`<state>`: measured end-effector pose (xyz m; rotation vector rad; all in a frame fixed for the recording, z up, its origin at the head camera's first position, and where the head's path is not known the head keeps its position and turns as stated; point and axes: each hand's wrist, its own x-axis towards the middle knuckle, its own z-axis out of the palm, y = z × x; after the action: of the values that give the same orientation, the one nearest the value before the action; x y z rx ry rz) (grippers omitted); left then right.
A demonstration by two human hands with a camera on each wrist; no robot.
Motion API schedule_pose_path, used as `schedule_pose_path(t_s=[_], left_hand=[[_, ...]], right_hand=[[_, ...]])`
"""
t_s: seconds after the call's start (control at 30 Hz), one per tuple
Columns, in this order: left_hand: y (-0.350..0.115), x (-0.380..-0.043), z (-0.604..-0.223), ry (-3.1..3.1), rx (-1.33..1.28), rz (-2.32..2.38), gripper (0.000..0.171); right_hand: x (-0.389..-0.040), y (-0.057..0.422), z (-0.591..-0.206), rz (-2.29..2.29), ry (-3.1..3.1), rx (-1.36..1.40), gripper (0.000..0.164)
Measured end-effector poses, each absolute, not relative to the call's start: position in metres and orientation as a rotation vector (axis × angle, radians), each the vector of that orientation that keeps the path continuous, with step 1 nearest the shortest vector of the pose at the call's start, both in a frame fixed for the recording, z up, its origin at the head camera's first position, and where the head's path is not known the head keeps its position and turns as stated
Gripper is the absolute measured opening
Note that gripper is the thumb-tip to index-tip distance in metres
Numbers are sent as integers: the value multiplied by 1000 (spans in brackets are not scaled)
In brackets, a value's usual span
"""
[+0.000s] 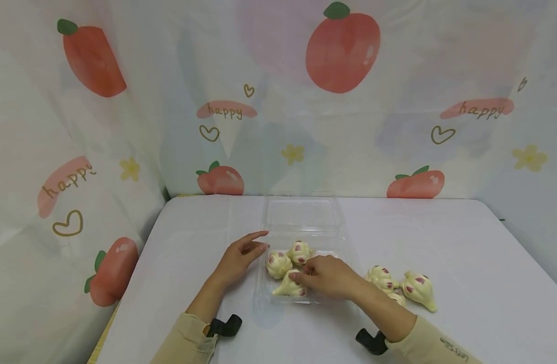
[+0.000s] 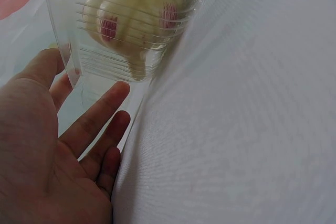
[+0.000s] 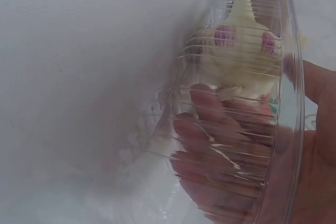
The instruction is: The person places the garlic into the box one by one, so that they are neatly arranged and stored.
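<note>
A clear plastic clamshell box [image 1: 269, 298] lies on the table with its lid [image 1: 303, 212] folded back. Three pale garlic bulbs with purple patches are in its left half: one at the left wall [image 1: 278, 264], one farther back [image 1: 300, 252] and one in front [image 1: 288, 287]. My right hand [image 1: 333, 277] reaches into the box and grips the front bulb, thumb over it. Through the ribbed wall in the right wrist view, its fingers show curled at a garlic bulb [image 3: 241, 56]. Beside the box's left wall, my left hand [image 1: 239, 258] has its fingers loosely extended, fingertips right at the rim.
Several more garlic bulbs [image 1: 417, 289] lie on the white table [image 1: 478, 253] to the right of the box, partly behind my right forearm. A printed curtain [image 1: 278, 76] hangs behind the table and along its left side.
</note>
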<state>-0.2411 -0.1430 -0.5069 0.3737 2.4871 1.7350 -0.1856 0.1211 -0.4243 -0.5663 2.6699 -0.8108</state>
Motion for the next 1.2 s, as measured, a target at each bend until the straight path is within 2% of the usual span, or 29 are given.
schedule_pose_path(t_s=[0.5, 0.87, 1.2], left_hand=[[-143, -241, -508, 2493, 373, 1729, 47], [-143, -241, -507, 2487, 390, 1734, 45], [-143, -241, -508, 2486, 394, 1748, 44]], right_hand=[[-186, 119, -423, -790, 2684, -541, 47], [-188, 122, -423, -762, 2716, -464, 39], [-189, 130, -417, -760, 2722, -418, 41]])
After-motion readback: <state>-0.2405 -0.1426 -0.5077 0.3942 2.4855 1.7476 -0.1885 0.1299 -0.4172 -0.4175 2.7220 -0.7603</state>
